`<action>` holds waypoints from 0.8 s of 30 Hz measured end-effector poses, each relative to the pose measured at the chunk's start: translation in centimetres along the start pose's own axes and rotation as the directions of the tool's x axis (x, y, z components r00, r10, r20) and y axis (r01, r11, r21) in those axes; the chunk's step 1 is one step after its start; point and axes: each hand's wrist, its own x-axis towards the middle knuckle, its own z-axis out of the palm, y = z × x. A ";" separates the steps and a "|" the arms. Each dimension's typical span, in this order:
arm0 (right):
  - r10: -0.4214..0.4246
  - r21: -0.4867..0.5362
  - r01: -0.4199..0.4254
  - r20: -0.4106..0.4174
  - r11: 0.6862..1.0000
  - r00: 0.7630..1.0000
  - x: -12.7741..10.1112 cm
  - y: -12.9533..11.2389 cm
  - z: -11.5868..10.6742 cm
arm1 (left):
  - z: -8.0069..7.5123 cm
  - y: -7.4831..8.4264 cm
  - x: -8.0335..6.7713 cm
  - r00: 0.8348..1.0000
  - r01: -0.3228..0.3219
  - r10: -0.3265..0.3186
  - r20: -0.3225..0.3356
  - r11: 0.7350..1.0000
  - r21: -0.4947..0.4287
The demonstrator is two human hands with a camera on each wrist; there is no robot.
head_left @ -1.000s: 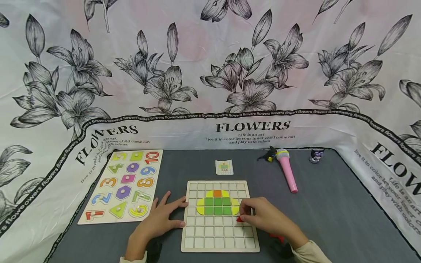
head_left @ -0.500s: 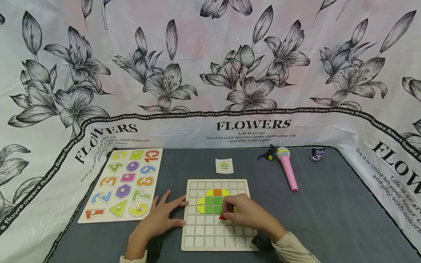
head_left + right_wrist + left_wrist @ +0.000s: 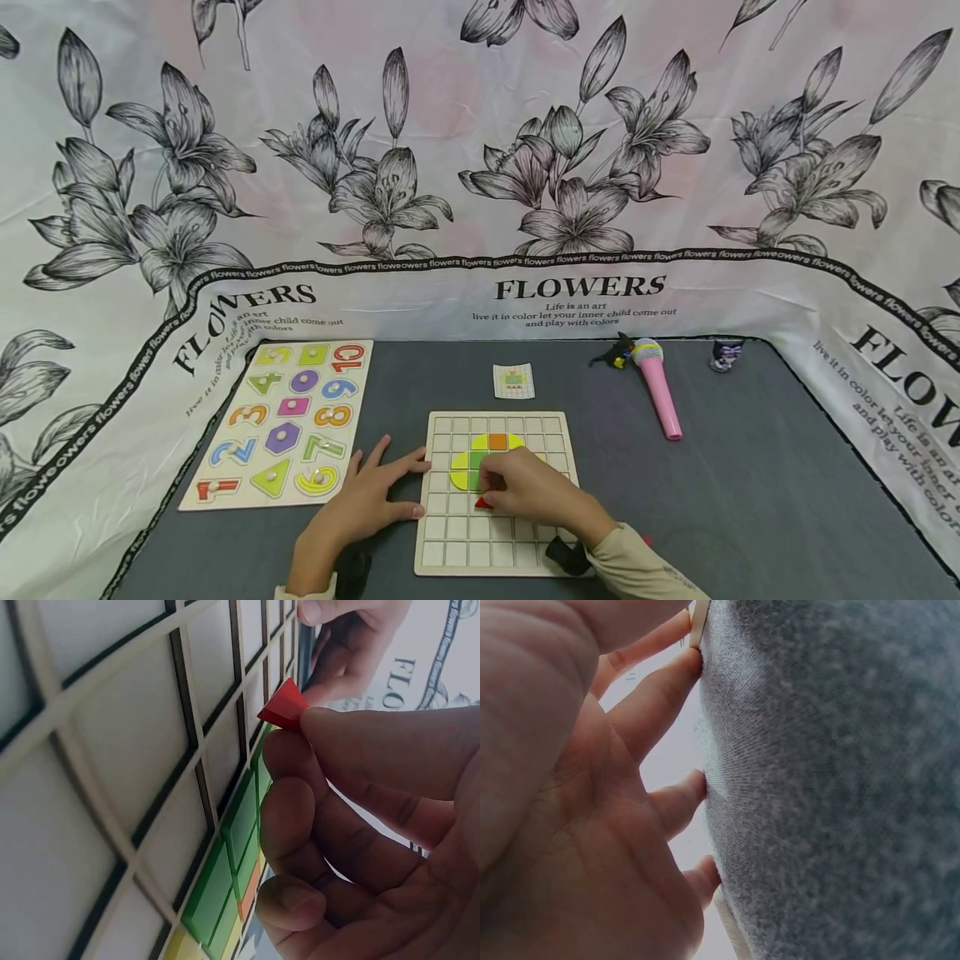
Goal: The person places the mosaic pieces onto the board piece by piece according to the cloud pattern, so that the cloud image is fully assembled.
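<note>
A wooden grid board (image 3: pixel 450 552) lies on the grey table, holding green square tiles (image 3: pixel 212 889), an orange tile (image 3: pixel 497 442) and yellow rounded tiles (image 3: pixel 458 472). My right hand (image 3: pixel 528 490) pinches a red triangular tile (image 3: pixel 285 705) between thumb and index finger, close over the cells just below the green tiles. It covers part of the pattern in the head view. My left hand (image 3: pixel 367 493) is spread at the board's left edge, thumb and index fingertips touching it. In the left wrist view the other fingertips rest on the grey cloth (image 3: pixel 832 780).
A small pattern card (image 3: pixel 513 381) lies behind the board. A number and shape puzzle (image 3: pixel 277 425) sits at the left. Towards the back right are a pink toy microphone (image 3: pixel 658 392), a small black figure (image 3: pixel 618 350) and another figurine (image 3: pixel 726 356). A bit of red (image 3: pixel 647 541) shows beside the right sleeve.
My right hand has moved left across the board with the red triangular tile, from the right end of the green tiles towards their left end. The left hand stays in place.
</note>
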 end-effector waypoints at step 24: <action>-0.028 -0.167 0.032 0.030 0.985 0.999 0.9 -1.0 0.9 | -0.1 0.1 0.0 1.000 -0.012 0.012 0.001 1.000 0.006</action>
